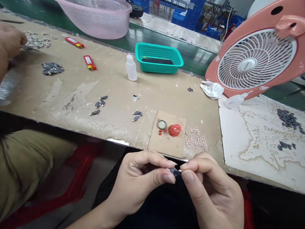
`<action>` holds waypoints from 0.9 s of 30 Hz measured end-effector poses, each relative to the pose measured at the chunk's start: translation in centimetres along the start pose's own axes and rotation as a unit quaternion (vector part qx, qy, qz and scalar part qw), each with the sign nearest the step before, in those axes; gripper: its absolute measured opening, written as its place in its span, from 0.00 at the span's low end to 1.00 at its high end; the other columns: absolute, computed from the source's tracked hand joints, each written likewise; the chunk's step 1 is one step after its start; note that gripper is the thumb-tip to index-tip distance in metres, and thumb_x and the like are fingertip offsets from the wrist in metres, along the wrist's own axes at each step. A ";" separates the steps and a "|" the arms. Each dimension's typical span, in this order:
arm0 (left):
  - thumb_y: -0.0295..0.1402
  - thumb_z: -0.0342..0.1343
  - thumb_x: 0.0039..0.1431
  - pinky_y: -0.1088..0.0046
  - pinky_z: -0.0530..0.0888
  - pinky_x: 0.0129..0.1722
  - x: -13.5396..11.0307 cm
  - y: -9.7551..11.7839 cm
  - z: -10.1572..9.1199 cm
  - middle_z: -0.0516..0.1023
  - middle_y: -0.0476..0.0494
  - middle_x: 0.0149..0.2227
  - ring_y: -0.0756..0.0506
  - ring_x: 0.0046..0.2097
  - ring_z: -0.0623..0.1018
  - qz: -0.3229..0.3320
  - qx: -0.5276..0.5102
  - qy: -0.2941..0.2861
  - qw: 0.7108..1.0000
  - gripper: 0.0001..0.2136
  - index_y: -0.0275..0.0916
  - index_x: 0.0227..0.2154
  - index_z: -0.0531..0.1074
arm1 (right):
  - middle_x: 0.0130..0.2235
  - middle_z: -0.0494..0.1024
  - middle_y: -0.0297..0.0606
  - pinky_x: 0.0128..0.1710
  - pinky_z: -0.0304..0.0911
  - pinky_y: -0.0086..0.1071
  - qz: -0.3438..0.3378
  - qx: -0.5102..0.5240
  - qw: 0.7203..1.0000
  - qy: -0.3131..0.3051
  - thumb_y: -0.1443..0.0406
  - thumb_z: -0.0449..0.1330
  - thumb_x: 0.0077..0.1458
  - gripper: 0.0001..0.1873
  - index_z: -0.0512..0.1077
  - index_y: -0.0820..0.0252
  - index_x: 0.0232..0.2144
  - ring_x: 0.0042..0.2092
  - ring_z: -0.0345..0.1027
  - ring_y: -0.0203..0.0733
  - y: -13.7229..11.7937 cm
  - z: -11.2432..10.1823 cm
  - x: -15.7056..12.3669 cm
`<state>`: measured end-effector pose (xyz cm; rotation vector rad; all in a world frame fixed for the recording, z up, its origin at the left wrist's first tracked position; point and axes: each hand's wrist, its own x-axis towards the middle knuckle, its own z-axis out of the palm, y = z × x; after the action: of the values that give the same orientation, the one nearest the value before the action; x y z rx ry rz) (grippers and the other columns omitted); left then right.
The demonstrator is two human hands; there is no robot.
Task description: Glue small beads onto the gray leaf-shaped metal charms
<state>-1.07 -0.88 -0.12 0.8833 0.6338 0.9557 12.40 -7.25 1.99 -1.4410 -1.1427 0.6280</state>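
My left hand (140, 178) pinches a small dark grey piece (177, 173) between thumb and forefinger, in front of the table edge. My right hand (212, 187) is closed at the other end, its thumb and forefinger pressed on a tiny pale bit with a touch of red; fingertips hide most of it. Just beyond, a cardboard square (154, 141) carries a crimped bottle cap (162, 124) and a small red glossy cup-like item (175, 129). Tiny pinkish beads (196, 141) lie beside it. Several grey leaf-shaped pieces (137, 114) with pale tips rest to the left.
A white squeeze bottle (131, 68) stands before a green basket (159, 66). An orange fan (252, 60) is at right, near a printed sheet (257, 146) with dark pieces. At left are red boxes (89, 62), a grey pile (51, 68) and another person's hand (10, 44).
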 end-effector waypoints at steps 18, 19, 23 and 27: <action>0.20 0.70 0.46 0.87 0.78 0.31 -0.4 -0.5 0.1 0.84 0.51 0.28 0.53 0.29 0.81 0.025 0.055 0.034 0.998 0.11 0.45 0.27 0.85 | 0.23 0.64 0.28 0.21 0.56 0.27 -0.017 -0.052 0.998 -0.030 0.65 0.63 0.58 0.05 0.76 0.55 0.29 0.23 0.59 0.31 0.3 -0.6 0.1; 0.20 0.70 0.46 0.87 0.78 0.31 -0.5 -0.4 0.1 0.84 0.51 0.28 0.53 0.29 0.81 0.026 0.056 0.034 0.998 0.11 0.45 0.27 0.85 | 0.23 0.64 0.28 0.21 0.55 0.27 -0.013 -0.049 0.998 -0.024 0.65 0.63 0.58 0.05 0.77 0.55 0.29 0.23 0.59 0.31 0.3 -0.6 0.0; 0.20 0.70 0.47 0.87 0.78 0.31 -0.5 -0.4 0.2 0.84 0.50 0.28 0.52 0.29 0.82 0.033 0.054 0.027 0.998 0.11 0.45 0.27 0.85 | 0.22 0.64 0.28 0.20 0.54 0.27 -0.014 -0.047 0.998 -0.025 0.65 0.63 0.58 0.06 0.77 0.55 0.29 0.23 0.59 0.31 0.4 -0.5 0.0; 0.19 0.70 0.47 0.87 0.78 0.31 -0.5 -0.3 0.2 0.84 0.51 0.28 0.53 0.30 0.81 0.044 0.069 0.028 0.996 0.11 0.45 0.27 0.84 | 0.22 0.64 0.28 0.20 0.56 0.27 -0.018 -0.049 0.998 -0.037 0.66 0.63 0.58 0.06 0.77 0.56 0.28 0.23 0.59 0.32 0.5 -0.6 0.1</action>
<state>-1.01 -1.45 -0.22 1.0155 0.7196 1.0270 13.11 -7.38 1.67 -1.4865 -1.2699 0.6109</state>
